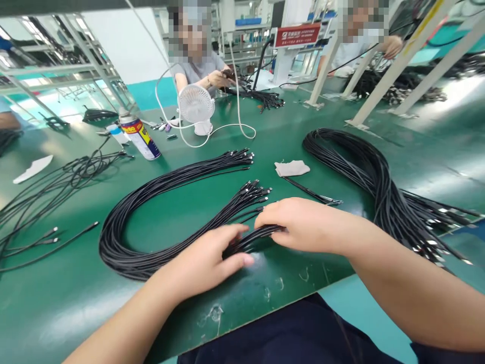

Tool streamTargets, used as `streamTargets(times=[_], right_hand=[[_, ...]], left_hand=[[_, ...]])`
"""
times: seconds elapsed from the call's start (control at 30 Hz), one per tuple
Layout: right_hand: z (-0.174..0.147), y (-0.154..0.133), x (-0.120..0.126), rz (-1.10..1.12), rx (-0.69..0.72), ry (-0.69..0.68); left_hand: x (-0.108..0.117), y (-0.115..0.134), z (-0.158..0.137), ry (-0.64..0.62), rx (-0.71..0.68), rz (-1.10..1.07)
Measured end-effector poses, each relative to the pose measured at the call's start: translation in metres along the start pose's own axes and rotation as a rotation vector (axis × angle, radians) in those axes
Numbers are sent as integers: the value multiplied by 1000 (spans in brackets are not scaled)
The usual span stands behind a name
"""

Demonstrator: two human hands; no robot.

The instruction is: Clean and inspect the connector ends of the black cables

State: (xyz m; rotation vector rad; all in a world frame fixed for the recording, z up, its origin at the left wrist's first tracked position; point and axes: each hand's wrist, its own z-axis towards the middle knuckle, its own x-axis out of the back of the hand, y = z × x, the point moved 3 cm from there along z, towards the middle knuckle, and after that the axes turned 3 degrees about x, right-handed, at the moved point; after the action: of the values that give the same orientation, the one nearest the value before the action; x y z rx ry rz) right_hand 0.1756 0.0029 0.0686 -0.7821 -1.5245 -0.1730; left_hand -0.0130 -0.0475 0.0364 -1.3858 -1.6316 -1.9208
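Observation:
A large U-shaped bundle of black cables (131, 202) lies on the green table, with metal-tipped plugs at its ends. My left hand (206, 260) is curved loosely around the near part of the cables, its thumb on the near side and its fingers on the far side. My right hand (299, 222) wraps its fingers around several cables close to their plug ends, a little to the right of the left hand. The plugs inside the right hand are hidden. Other plug ends (257, 191) fan out just beyond both hands.
A second folded cable bundle (352, 156) lies at the right. Tweezers (310, 191) and a pale cloth piece (291, 168) sit beyond my right hand. Loose cables (76, 174), a spray can (140, 136) and a white fan (196, 106) stand farther off. Two people work across the table.

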Motion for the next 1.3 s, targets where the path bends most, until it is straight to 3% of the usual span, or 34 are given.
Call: streamTargets(times=[0.17, 0.33, 0.4, 0.47, 0.53, 0.57, 0.7, 0.83, 0.97, 1.17, 1.3], right_hand=[[-10, 19, -1, 228, 90, 183], [-11, 16, -7, 379, 157, 169], [-14, 24, -2, 411, 136, 185], [-17, 46, 5, 366, -11, 269], [-19, 83, 8, 127, -410, 380], [-18, 99, 7, 72, -517, 400], [-2, 139, -10, -27, -722, 348], [10, 133, -22, -85, -760, 311], [6, 122, -19, -82, -752, 333], [-1, 121, 6, 75, -700, 514], [15, 92, 8, 267, -577, 622]], left_hand=[[-11, 19, 9, -210, 186, -61], [-18, 29, 34, -267, 118, -353], [-25, 23, 38, -263, 159, -469], [-35, 13, 35, -336, 293, -617], [-44, 4, 30, -380, 402, -833], [-47, 1, 28, -380, 424, -918], [-49, -4, 25, -338, 430, -1110], [-44, -3, 23, -269, 409, -1198], [-39, -6, 23, -183, 378, -1254], [-31, -13, 26, -118, 353, -1344], [-24, -14, 28, -99, 338, -1408]])
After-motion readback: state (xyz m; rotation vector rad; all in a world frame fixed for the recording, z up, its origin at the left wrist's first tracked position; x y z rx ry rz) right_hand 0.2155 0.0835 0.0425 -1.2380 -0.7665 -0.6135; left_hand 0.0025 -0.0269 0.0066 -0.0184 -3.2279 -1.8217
